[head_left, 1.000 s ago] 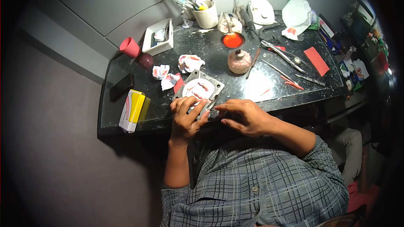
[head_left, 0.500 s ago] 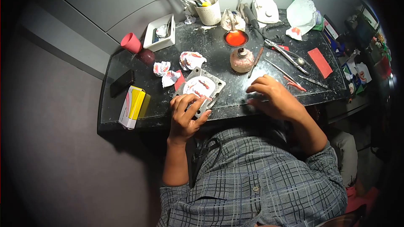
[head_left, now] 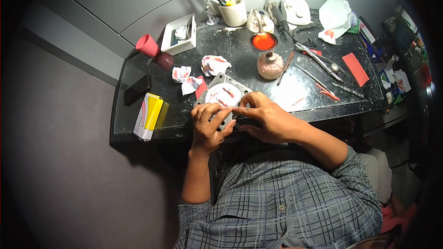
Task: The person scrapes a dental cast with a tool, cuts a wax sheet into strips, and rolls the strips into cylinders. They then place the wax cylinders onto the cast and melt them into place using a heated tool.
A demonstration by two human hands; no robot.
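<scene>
A grey metal flask point(head_left: 240, 87) filled with white plaster and small pink wax pieces lies at the near edge of the black worktop point(head_left: 277, 94). My left hand point(head_left: 208, 128) grips its near left rim, fingers curled over the plaster. My right hand point(head_left: 272, 119) has its index fingertip at the rim beside the left fingertips and its thumb under the near corner. Whether a small piece sits between the right fingertips is too small to tell.
Behind the flask are crumpled stained tissues point(head_left: 214, 64), a pink spirit lamp point(head_left: 271, 64) and a red-filled bowl point(head_left: 264, 41). Metal hand tools point(head_left: 318, 61) and a red wax sheet point(head_left: 357, 69) lie to the right. A yellow-white box point(head_left: 148, 116), a phone point(head_left: 137, 90) and a pink cup point(head_left: 147, 45) are on the left.
My right hand left the flask, reached right over the worktop half a second ago, and has come back to the flask's near rim. The left hand stayed on the flask.
</scene>
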